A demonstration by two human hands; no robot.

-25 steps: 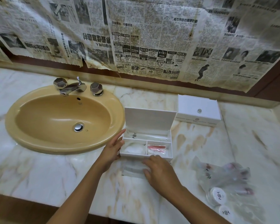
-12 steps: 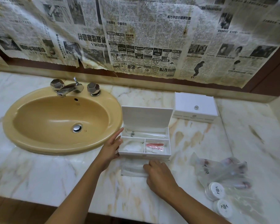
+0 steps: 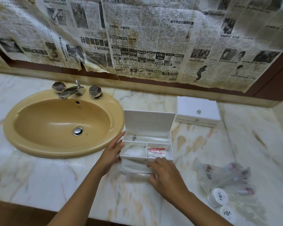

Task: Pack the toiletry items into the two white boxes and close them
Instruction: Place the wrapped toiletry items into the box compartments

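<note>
On the pale marble counter [image 3: 39, 180] we see the open white compartment box [image 3: 146, 145] just right of the tan oval sink [image 3: 62, 123]. Our left hand [image 3: 112, 154] rests straight-fingered on its left wall; our right hand [image 3: 164, 174] pinches a clear plastic packet [image 3: 134, 167] touching its front. A closed white box [image 3: 198, 110] sits behind it to the right.

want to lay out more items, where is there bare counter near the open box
Bare marble lies between the open box and the closed box, and in front of the sink left of the left hand. The packets crowd the right.
</note>
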